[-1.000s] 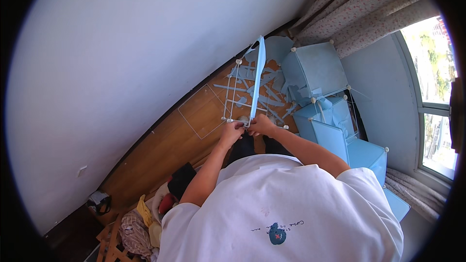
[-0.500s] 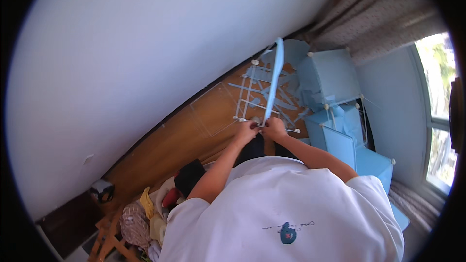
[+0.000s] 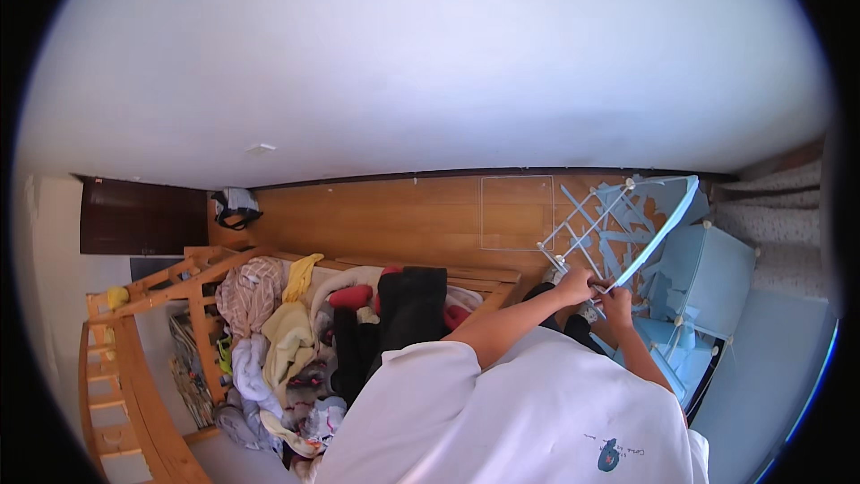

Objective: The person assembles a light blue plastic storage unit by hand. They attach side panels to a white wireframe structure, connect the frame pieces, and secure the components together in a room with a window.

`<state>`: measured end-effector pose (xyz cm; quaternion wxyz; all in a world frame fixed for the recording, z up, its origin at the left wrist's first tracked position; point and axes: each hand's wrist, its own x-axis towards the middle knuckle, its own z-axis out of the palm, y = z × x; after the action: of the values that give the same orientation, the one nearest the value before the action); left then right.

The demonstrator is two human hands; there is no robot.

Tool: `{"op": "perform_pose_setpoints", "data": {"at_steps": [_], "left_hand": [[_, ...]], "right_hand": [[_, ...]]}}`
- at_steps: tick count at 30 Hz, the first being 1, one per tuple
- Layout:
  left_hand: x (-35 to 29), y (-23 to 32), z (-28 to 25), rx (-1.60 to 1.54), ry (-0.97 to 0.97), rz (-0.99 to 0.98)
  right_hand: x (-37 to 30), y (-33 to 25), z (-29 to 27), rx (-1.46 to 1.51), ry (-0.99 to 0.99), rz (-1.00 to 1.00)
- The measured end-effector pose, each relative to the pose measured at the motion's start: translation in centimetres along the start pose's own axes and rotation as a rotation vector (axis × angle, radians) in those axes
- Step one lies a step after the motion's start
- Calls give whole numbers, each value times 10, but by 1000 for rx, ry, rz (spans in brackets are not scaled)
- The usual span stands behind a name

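Two hands, left hand [image 3: 579, 286] and right hand [image 3: 616, 306], fingers nearly closed, pinch near end of pale-blue panel [image 3: 664, 229]. Panel slants beside white wire frame [image 3: 596, 225], toward wooden floor's [image 3: 376, 203] right end. Apparent step: working panel corner; next move likely needs steady frame.

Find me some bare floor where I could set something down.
Bare floor runs between the bag and the wire square, from the wall to the wooden slats; the square's inside is bare too. Crowded: right of the square, with scraps, the held panel and blue boxes; and the slats, under clothes.
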<state>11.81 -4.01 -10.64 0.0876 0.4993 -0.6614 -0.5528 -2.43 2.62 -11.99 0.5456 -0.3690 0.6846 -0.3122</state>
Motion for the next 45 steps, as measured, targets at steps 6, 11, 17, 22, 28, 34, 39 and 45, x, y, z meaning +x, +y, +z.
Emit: {"op": "perform_pose_setpoints", "data": {"at_steps": [6, 11, 17, 22, 28, 34, 39, 45], "left_hand": [[2, 0, -6, 8, -29, -51], [-1, 6, -4, 23, 10, -74], [-3, 24, -16, 26, -82, -85], [11, -35, 11, -149, -52, -93], [11, -12, -3, -438, -181, -253], [9, 15, -16, -367, -301, -355], [19, 36, -22, -163, -455, -459], [16, 71, -12, 148, -456, -326]], "right_hand": [[2, -18, -2, 97, -85, 74], [2, -16, -2, 0, -65, 47], [-4, -42, 4, -302, 14, 57], [0, -32, 13, -256, 76, -53], [0, -37, 17, -411, 198, -20], [-4, -29, 13, -360, 149, -28], [-6, -23, 11, -276, 234, 23], [-17, -20, 6, -182, 296, 23]]}}
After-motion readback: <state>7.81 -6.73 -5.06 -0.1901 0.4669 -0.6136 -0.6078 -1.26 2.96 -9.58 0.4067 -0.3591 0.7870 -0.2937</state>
